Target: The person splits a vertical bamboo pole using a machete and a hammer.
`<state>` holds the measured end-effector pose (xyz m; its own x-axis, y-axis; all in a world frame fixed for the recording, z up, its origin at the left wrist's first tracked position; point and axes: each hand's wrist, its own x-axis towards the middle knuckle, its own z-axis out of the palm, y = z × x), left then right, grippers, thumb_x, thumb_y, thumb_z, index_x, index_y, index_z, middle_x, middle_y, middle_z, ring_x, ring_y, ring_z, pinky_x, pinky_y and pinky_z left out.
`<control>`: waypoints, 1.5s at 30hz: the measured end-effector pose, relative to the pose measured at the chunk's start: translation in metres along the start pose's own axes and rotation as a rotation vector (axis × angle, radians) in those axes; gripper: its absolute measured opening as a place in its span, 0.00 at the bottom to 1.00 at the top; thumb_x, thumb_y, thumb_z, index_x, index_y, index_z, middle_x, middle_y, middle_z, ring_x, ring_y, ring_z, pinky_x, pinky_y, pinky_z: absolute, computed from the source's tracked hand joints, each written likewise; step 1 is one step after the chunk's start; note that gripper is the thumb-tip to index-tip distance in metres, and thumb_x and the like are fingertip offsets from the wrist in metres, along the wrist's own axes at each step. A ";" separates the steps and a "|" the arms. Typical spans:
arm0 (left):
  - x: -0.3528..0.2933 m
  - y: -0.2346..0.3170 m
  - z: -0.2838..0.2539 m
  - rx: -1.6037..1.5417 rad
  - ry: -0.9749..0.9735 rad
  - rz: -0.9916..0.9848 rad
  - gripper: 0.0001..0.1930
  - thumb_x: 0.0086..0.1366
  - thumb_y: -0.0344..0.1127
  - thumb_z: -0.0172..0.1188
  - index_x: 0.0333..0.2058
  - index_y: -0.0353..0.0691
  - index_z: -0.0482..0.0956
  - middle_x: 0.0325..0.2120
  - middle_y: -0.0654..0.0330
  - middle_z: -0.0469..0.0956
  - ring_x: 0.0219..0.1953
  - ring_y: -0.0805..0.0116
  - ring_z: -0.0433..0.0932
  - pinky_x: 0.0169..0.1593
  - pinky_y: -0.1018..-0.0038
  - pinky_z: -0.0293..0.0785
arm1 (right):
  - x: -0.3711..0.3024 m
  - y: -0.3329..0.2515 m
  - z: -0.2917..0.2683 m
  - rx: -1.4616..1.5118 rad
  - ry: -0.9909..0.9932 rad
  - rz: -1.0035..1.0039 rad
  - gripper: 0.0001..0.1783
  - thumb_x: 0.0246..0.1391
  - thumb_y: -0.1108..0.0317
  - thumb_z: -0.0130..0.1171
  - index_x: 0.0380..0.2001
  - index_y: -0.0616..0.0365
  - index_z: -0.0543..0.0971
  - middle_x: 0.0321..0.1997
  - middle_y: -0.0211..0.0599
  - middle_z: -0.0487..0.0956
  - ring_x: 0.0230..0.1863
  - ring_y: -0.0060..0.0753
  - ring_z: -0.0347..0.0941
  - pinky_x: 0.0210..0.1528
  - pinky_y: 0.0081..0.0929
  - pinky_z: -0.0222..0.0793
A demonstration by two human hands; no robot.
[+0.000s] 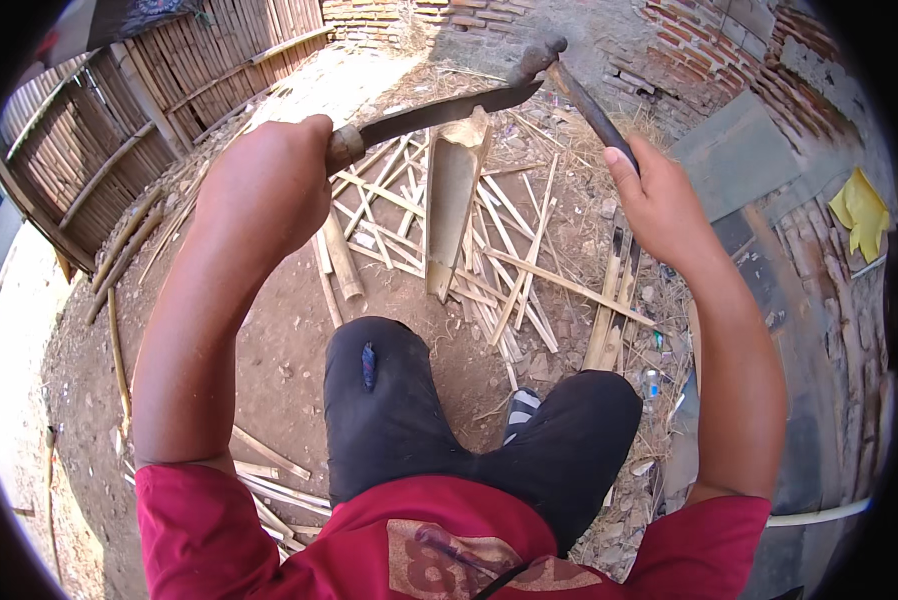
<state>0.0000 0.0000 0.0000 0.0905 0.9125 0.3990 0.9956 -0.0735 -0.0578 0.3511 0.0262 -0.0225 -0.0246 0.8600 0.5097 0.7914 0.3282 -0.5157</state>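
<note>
My left hand (269, 190) is closed around the wooden handle of a machete (439, 112), its dark blade reaching to the right. Below the blade stands a thick split bamboo piece (454, 205), hollow side showing; the blade crosses its far upper end, but I cannot tell how deep it sits. My right hand (659, 205) grips the dark handle of a hammer (591, 108). The hammer head is beside the blade's tip, and whether they touch is unclear. Thin bamboo strips (529, 270) lie scattered around the base of the split piece.
A bamboo tube (342, 262) lies left of the split piece. More strips (279, 490) are by my left side. A bamboo fence (199, 80) stands at the left and a brick wall (759, 60) at the far right. Grey sheets (739, 150) and a yellow scrap (862, 213) lie right.
</note>
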 end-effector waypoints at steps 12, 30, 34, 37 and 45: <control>0.000 -0.002 -0.003 0.007 0.009 0.006 0.07 0.60 0.26 0.60 0.38 0.33 0.78 0.29 0.42 0.82 0.37 0.41 0.83 0.44 0.50 0.77 | 0.011 -0.006 0.001 -0.120 0.078 -0.119 0.29 0.74 0.43 0.47 0.33 0.61 0.73 0.23 0.37 0.71 0.27 0.31 0.68 0.34 0.34 0.67; -0.001 -0.004 0.003 0.035 0.009 -0.010 0.08 0.61 0.27 0.59 0.39 0.33 0.79 0.29 0.42 0.82 0.37 0.40 0.83 0.43 0.51 0.78 | 0.022 -0.012 -0.032 0.242 0.149 0.047 0.26 0.75 0.45 0.47 0.36 0.61 0.73 0.24 0.36 0.73 0.28 0.33 0.70 0.34 0.37 0.67; -0.001 0.001 0.000 0.032 0.013 0.002 0.07 0.61 0.26 0.59 0.38 0.33 0.79 0.29 0.42 0.82 0.37 0.41 0.83 0.44 0.51 0.78 | 0.008 -0.002 0.009 0.054 0.176 -0.078 0.27 0.74 0.43 0.47 0.37 0.59 0.74 0.24 0.30 0.71 0.26 0.25 0.68 0.31 0.31 0.65; -0.001 0.003 -0.003 0.031 0.004 -0.001 0.07 0.61 0.26 0.59 0.38 0.33 0.79 0.30 0.42 0.82 0.37 0.41 0.83 0.44 0.52 0.78 | 0.013 0.008 0.013 -0.205 0.072 -0.178 0.27 0.75 0.44 0.45 0.38 0.59 0.74 0.24 0.31 0.71 0.26 0.26 0.68 0.32 0.32 0.66; -0.001 0.001 -0.002 0.020 -0.020 -0.024 0.07 0.61 0.26 0.60 0.38 0.33 0.79 0.31 0.42 0.82 0.38 0.40 0.83 0.45 0.51 0.78 | 0.002 -0.003 0.011 -0.021 0.051 -0.018 0.27 0.74 0.44 0.47 0.37 0.61 0.76 0.25 0.40 0.73 0.27 0.39 0.70 0.35 0.41 0.67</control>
<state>0.0014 -0.0021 0.0008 0.0663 0.9218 0.3820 0.9968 -0.0438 -0.0673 0.3418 0.0309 -0.0273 -0.0080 0.8330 0.5533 0.8038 0.3345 -0.4920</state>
